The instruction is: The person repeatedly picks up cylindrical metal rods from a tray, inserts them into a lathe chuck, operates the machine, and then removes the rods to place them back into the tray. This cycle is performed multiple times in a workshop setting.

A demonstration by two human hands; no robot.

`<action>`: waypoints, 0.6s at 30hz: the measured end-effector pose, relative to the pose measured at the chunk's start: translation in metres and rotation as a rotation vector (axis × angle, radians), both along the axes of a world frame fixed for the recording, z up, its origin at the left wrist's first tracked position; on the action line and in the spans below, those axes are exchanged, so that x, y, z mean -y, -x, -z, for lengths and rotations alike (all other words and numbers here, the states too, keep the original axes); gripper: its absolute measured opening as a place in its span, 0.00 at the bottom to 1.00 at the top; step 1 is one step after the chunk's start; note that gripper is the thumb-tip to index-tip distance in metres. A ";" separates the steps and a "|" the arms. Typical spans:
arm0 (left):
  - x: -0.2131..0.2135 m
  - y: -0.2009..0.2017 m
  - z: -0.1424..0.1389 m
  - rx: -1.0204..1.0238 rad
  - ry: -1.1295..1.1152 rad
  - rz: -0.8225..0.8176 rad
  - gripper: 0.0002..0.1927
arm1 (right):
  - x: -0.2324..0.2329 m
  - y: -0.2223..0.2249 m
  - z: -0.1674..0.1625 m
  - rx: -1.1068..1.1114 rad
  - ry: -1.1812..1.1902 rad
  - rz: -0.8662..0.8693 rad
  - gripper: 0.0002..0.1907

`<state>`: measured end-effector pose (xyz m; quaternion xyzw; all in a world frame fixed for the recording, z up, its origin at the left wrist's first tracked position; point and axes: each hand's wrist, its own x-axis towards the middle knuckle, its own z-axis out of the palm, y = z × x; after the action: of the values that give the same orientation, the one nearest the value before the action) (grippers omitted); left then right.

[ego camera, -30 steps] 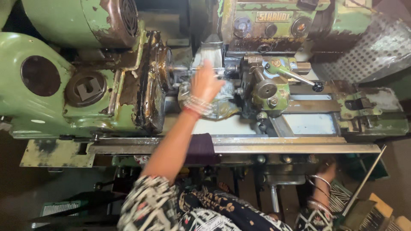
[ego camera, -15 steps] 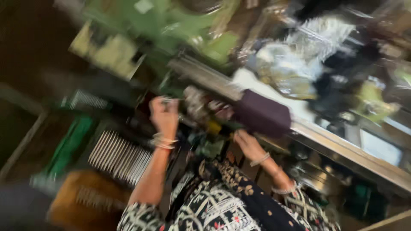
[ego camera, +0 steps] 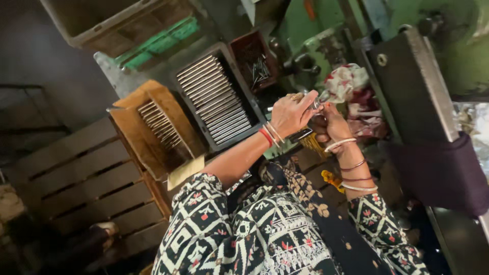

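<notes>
1. Both hands are up together in front of the chest, meeting over a small shiny metal part (ego camera: 317,103).
2. The left hand (ego camera: 291,113) has its grip pinched on that part, fingertips on its upper side, wrist bent back so the piece sits where it can be seen.
3. The right hand (ego camera: 327,124) comes in from below. Its fingers are curled close under the same piece, but whether its grip is really closed on it I cannot tell, since the left hand covers the contact.
4. So the part is held in the air between the two hands, resting on nothing.
5. Just beyond the left hand sits a grey tray (ego camera: 218,99) of metal rods laid side by side in neat rows, close enough to pick from easily, I'd judge.
6. A wooden box (ego camera: 153,122) beside it holds a smaller row of similar rods, tilted toward the person.
7. Behind the tray is a dark red bin (ego camera: 253,57) with loose short pieces heaped in it.
8. A patterned rag (ego camera: 346,81) is bunched against the green machine (ego camera: 305,25), right behind the hands.
9. A dark cloth (ego camera: 438,173) hangs over the machine's edge on the right.
</notes>
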<state>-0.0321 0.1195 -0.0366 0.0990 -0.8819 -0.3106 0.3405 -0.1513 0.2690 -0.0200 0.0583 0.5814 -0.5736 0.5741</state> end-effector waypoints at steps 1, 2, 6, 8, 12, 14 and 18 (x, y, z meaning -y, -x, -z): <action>0.014 -0.005 0.005 0.007 0.025 0.026 0.21 | 0.006 -0.002 -0.002 0.027 -0.017 -0.050 0.10; 0.029 -0.010 0.008 0.010 0.052 0.055 0.21 | 0.011 -0.004 -0.005 0.052 -0.031 -0.097 0.11; 0.064 -0.025 -0.008 0.056 0.120 0.187 0.21 | 0.030 -0.019 -0.017 0.173 0.136 -0.231 0.15; 0.054 -0.019 -0.025 0.127 -0.050 0.001 0.21 | 0.051 -0.040 -0.010 -0.216 0.180 0.049 0.11; 0.008 -0.003 -0.042 0.146 -1.103 -0.375 0.22 | 0.070 -0.043 0.007 -1.473 0.273 -0.021 0.09; 0.012 -0.007 -0.032 0.132 -1.209 -0.219 0.25 | 0.076 -0.041 0.025 -1.367 0.275 0.090 0.07; 0.057 -0.044 0.002 0.377 -0.784 -0.204 0.17 | 0.068 -0.031 0.064 -0.466 0.279 0.623 0.03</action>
<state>0.0123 0.0626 -0.0386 0.3620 -0.7300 -0.5628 0.1393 -0.1203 0.2010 -0.0837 0.0219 0.5668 -0.7913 0.2284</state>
